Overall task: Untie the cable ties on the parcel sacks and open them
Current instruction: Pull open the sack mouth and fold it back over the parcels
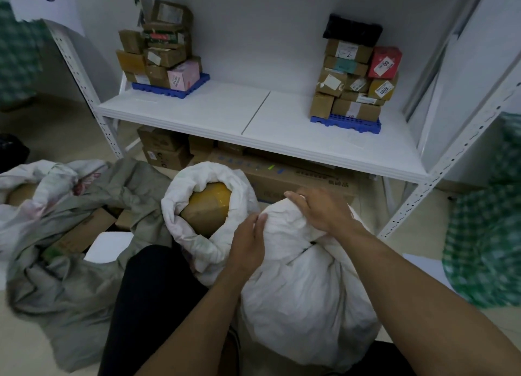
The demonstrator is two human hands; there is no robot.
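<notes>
Storeroom floor in front of white metal shelving point(253, 138); stacked cardboard parcels point(160, 57) on blue pallets at the shelf's left and right ends, more cartons under it.

Step in hand: working on the tied white parcel sack point(304, 285), which stands on the floor directly before the person, just right of an already opened white sack point(197, 234) with a tape-wrapped brown parcel point(207, 210) showing in its rolled-down mouth. A grey sack point(70, 285) lies slumped open on the floor to the left.

Left hand point(249, 243) has fingers laid against the bunched top of the tied sack; whether it curls round the fabric is unclear. Right hand point(321, 210) drapes over the bunched top from the far side, fingers bent over the fabric and pressing it down.

A thin dark cable tie point(308, 247) shows at the cinched neck below the right wrist, apparently not yet released.

Next move, as a judgement: one hand steadies the neck, the other finds the tie's lock tab and frees it, then the mouth gets spread.

Tied sack looks full, rounded, crinkled woven plastic, neck pinched tight.
</notes>
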